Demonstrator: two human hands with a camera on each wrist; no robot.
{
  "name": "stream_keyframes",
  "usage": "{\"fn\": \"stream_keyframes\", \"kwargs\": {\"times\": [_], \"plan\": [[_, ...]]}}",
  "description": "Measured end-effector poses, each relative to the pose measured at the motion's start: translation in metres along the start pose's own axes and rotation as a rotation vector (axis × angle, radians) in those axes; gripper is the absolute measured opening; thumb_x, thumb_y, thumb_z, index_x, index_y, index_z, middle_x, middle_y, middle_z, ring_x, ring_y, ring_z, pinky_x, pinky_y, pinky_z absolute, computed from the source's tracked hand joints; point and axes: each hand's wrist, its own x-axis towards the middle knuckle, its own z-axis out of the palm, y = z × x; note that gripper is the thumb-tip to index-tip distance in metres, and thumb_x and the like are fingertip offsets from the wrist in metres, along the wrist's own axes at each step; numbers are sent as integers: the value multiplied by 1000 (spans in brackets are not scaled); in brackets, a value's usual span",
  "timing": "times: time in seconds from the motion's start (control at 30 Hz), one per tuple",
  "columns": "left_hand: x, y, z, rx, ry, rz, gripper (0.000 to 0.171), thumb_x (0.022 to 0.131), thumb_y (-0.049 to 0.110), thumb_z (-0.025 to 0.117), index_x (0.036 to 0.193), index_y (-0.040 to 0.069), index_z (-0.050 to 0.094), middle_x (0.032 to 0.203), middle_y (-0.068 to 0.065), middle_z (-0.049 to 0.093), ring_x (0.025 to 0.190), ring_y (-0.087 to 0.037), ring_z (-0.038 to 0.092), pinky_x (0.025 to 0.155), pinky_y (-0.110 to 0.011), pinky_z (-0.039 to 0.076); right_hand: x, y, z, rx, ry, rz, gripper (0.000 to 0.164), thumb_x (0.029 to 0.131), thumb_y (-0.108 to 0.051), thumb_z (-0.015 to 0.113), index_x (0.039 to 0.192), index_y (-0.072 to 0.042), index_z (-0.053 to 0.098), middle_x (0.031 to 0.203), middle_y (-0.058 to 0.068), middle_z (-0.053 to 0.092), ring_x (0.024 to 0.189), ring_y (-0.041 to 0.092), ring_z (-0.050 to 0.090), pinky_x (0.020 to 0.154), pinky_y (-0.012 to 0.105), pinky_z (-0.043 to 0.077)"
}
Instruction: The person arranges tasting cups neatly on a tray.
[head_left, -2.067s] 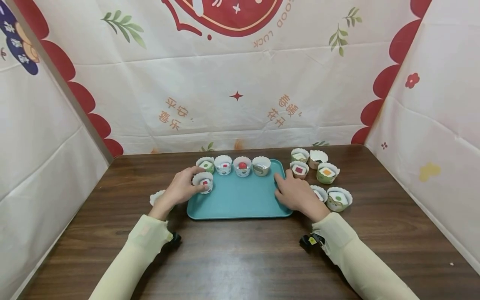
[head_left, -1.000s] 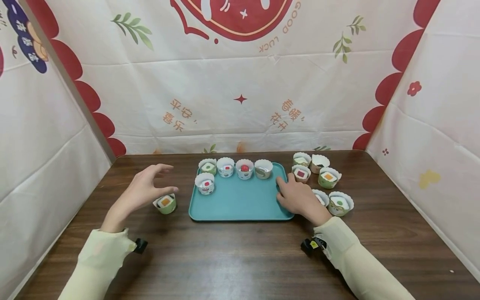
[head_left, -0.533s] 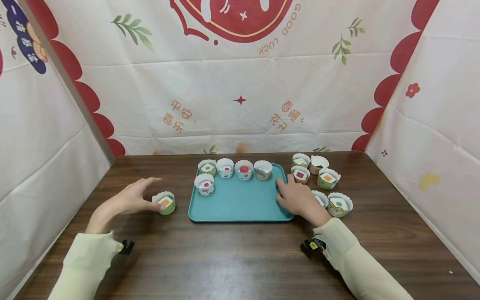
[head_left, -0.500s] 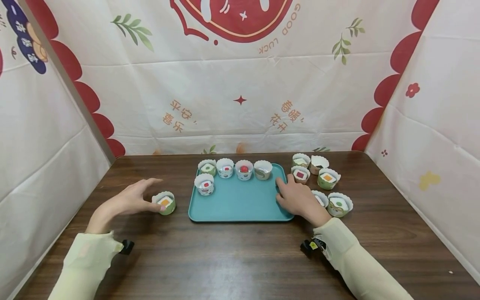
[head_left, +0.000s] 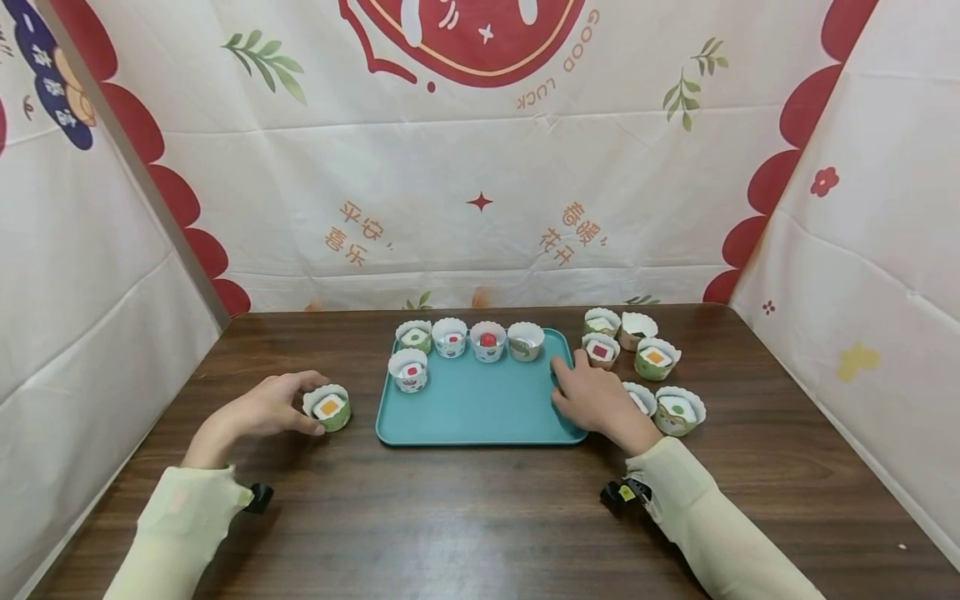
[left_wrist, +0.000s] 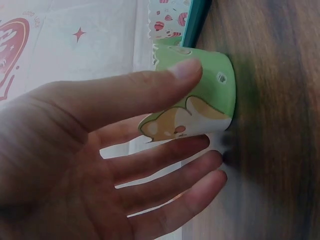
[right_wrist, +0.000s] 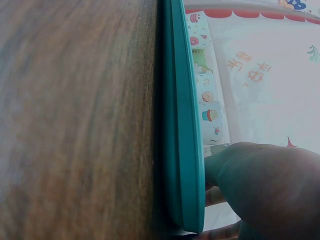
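We see the green cup (head_left: 340, 418) upright, left of the tray (head_left: 480, 408), pinched between the thumb and partly spread fingers of our left hand (head_left: 266, 407); right hand (head_left: 592, 396) at tray's right edge, grip unclear.

Tray (head_left: 480, 400) teal. Left of tray: cup (left_wrist: 220, 92) green, tan-and-white cartoon animal. Under tray: table (head_left: 480, 533) brown, wood-grained. Behind tray: cloth (head_left: 420, 158) white, red-scalloped.
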Motion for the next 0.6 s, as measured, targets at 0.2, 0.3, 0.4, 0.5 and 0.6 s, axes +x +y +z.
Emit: {"fn": "stream_keyframes", "kwargs": {"times": [0.2,0.3,0.4,0.5,0.6], "plan": [[4,3,4,19,11,-27,70,77,28,92,135,3,60,119,-15,68,103,-27,60,84,-37,51,0,0,1,2,-8,0,27,104,-24,52,122,-5,49,113,28,48,55,26,51,46,36,39],[4,2,5,31,20,-35,66,78,29,91,132,5,62,116,-13,69,101,-26,60,83,-36,51,0,0,1,8,-13,-2,28,104,-24,52,124,-5,49,114,29,48,55,26,51,46,36,39],[5,1,6,40,27,-33,60,79,29,90,128,7,63,114,-13,69,99,-25,61,81,-34,50,0,0,1,9,-13,-3,28,104,-24,52,124,-5,50,114,29,48,55,26,51,46,36,39],[6,1,7,40,31,-32,58,79,29,89,126,7,63,114,-13,69,98,-24,61,80,-33,49,0,0,1,5,-10,-3,27,104,-24,52,122,-5,50,113,28,48,55,25,51,46,36,39],[7,1,8,33,31,-32,59,80,28,89,128,8,62,116,-13,69,100,-25,61,83,-37,51,0,0,1,2,-6,-4,26,104,-24,52,122,-5,50,112,28,48,55,25,51,46,36,39]]}}
